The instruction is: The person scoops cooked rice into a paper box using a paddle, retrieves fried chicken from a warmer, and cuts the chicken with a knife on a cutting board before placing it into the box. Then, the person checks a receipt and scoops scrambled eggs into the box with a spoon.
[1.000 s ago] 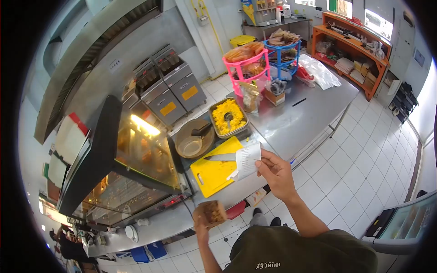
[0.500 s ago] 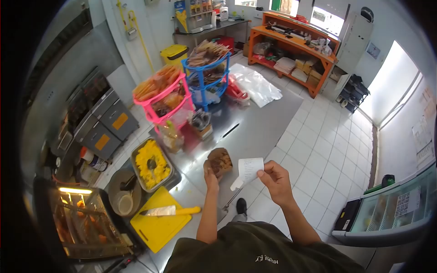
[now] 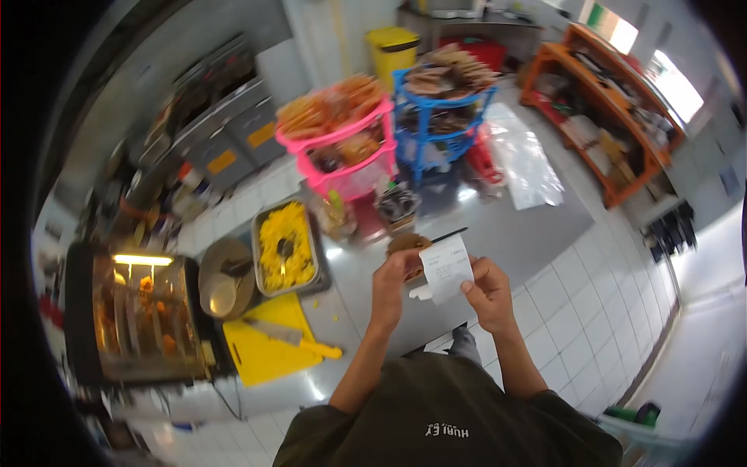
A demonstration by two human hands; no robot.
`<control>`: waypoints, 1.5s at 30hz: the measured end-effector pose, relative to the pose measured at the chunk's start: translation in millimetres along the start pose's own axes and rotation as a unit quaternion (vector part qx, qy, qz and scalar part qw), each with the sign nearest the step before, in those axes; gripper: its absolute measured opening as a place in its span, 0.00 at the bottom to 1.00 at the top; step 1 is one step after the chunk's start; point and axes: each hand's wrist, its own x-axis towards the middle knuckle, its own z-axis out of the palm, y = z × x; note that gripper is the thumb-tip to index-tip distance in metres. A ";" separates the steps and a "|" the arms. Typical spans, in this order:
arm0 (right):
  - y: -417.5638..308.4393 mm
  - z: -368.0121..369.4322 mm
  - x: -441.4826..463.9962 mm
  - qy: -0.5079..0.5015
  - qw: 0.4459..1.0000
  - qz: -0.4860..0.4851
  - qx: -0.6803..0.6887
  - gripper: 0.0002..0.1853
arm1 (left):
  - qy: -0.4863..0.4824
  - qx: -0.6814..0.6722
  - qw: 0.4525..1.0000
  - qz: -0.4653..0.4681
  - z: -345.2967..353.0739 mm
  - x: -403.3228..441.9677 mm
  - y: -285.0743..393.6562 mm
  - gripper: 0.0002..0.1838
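My right hand (image 3: pixel 492 297) pinches a printed paper receipt (image 3: pixel 449 272) between thumb and fingers. The slip hangs in front of me, its lower end torn or curled. Close beside it on the left, my left hand (image 3: pixel 391 284) is closed round a small brown paper food box (image 3: pixel 406 245). Brown food pieces show inside the box. The receipt and my fingers cover much of it. A black pen (image 3: pixel 450 235) lies on the steel table (image 3: pixel 521 237) just beyond the two hands.
Left on the table are a tray of yellow food (image 3: pixel 284 247), a pan (image 3: pixel 222 300), a yellow cutting board (image 3: pixel 257 362) and a knife (image 3: pixel 296 337). Pink (image 3: pixel 346 148) and blue (image 3: pixel 443 113) tiered racks stand behind, near plastic bags (image 3: pixel 525 163). A lit food warmer (image 3: pixel 144 311) sits far left.
My view has turned to the right. The receipt and the brown box have come together, the receipt now overlapping the box in front. Both hands still hold their things.
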 end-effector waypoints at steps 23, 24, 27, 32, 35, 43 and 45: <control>21.7 -128.6 142.2 -0.366 0.928 0.062 -0.013 0.06 | 0.235 -0.166 0.953 0.096 144.2 123.9 36.5 0.24; 15.5 -131.7 144.1 -0.390 0.920 0.034 -0.016 0.07 | 0.239 -0.146 0.954 0.106 149.3 123.9 39.2 0.23; 12.8 -143.6 142.9 -0.446 0.893 0.057 -0.028 0.10 | 0.204 -0.093 0.964 0.144 151.5 120.3 46.6 0.20; 19.6 -167.3 135.4 -0.467 0.863 0.186 -0.049 0.11 | 0.183 -0.082 0.967 0.157 154.1 125.0 48.4 0.17; 16.2 -171.2 133.2 -0.438 0.877 0.189 -0.052 0.10 | 0.145 -0.073 0.969 0.186 153.9 130.3 43.6 0.16; 8.1 -189.6 204.6 -0.348 0.909 0.136 -0.185 0.16 | -0.017 0.333 0.929 0.162 182.6 101.8 42.7 0.13; 8.7 -190.0 213.2 -0.323 0.939 0.064 -0.101 0.18 | -0.011 0.433 0.898 0.084 190.9 97.4 53.5 0.11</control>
